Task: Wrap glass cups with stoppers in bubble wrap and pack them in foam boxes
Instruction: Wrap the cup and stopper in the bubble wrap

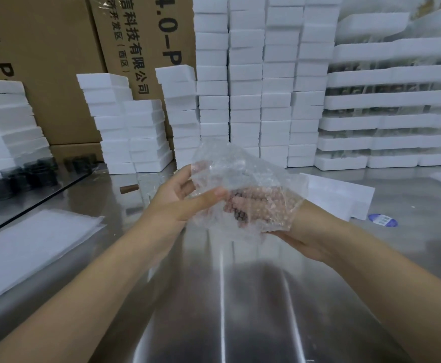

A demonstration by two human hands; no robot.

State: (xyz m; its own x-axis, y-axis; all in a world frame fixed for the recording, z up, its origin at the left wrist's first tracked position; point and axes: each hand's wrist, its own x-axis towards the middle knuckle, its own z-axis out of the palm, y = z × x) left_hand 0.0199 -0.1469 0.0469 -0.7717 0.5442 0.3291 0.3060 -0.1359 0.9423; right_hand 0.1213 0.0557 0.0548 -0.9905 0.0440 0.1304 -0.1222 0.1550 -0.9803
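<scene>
Brown cardboard cartons with black print stand at back left. Shiny steel tabletop up front. A round blue label lies flat on it, right side.

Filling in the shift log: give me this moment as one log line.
stage: wrapping | left hand: pinches bubble wrap | right hand: grips it from below | glass cups: far left on table

A shiny stainless-steel table shows bright light streaks, with tall printed cardboard cartons behind its far-left edge.
</scene>
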